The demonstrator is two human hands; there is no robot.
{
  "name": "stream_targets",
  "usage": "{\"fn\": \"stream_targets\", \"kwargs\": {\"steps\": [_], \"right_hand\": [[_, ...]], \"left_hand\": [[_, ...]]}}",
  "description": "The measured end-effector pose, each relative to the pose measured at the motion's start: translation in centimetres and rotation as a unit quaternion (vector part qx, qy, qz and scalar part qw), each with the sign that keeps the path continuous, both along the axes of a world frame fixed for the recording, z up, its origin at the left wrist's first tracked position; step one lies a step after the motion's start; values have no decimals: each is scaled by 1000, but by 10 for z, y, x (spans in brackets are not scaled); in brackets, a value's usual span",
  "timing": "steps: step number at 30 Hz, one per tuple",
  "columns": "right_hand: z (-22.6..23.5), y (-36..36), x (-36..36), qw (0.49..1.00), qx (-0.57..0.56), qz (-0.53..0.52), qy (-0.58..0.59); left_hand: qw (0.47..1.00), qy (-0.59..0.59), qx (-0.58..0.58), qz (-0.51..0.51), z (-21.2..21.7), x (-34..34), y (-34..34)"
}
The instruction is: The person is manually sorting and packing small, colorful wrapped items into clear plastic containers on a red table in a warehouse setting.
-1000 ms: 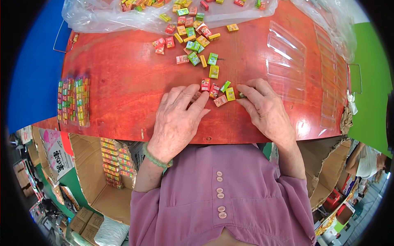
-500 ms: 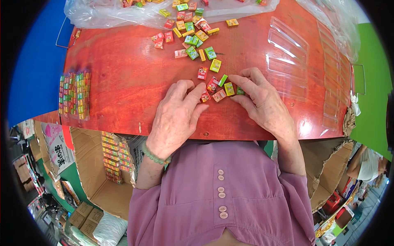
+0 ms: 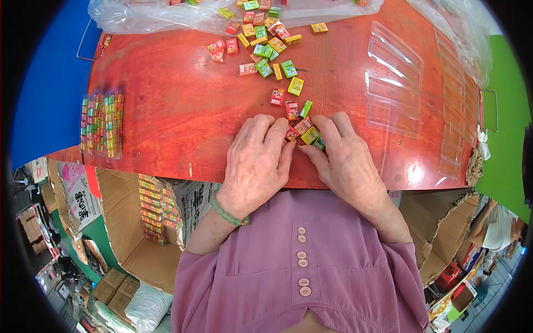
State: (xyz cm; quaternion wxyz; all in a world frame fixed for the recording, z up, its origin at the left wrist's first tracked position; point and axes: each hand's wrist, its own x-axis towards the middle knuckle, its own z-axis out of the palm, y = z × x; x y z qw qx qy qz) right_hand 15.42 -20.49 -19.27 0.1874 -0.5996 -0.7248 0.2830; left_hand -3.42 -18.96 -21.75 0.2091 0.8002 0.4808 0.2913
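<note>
My left hand (image 3: 258, 166) is closed, thumb and forefinger at a small red box (image 3: 291, 133) near the table's front edge. Opposite it, the thumb and forefinger of my right hand (image 3: 347, 155) bracket a small yellow box (image 3: 310, 135) and a green one (image 3: 319, 142), partly hidden by the fingers. A pinkish-orange box (image 3: 303, 125) lies between the two hands, against the others. Just beyond my fingertips are another red box (image 3: 292, 110) and a tilted green box (image 3: 306, 109). Farther off lie a red box (image 3: 277, 96) and a yellow box (image 3: 295, 86).
Many more small coloured boxes (image 3: 264, 51) trail back to a clear plastic bag (image 3: 161, 19). Filled packs (image 3: 101, 125) stand at the table's left, and clear plastic trays (image 3: 394, 80) lie right. Below the edge are open cardboard cartons (image 3: 122, 222), the left one holding packs.
My hands have come closer together and nearer my body. The red box by my left hand moved right, and the yellow, green and pinkish-orange boxes are drawn into a tighter cluster.
</note>
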Motion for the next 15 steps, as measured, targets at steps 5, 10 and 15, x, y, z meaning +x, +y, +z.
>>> {"fn": "stream_targets", "kwargs": {"steps": [5,10,15], "right_hand": [[1,4,-5,1000,4,2,-11],[-2,7,-9,998,49,0,-43],[-4,14,-12,998,44,-19,-39]], "left_hand": [[1000,-16,-17,-17,1,-4,2],[999,-24,-17,-19,1,-7,5],[998,-4,-13,-60,1,-13,8]]}}
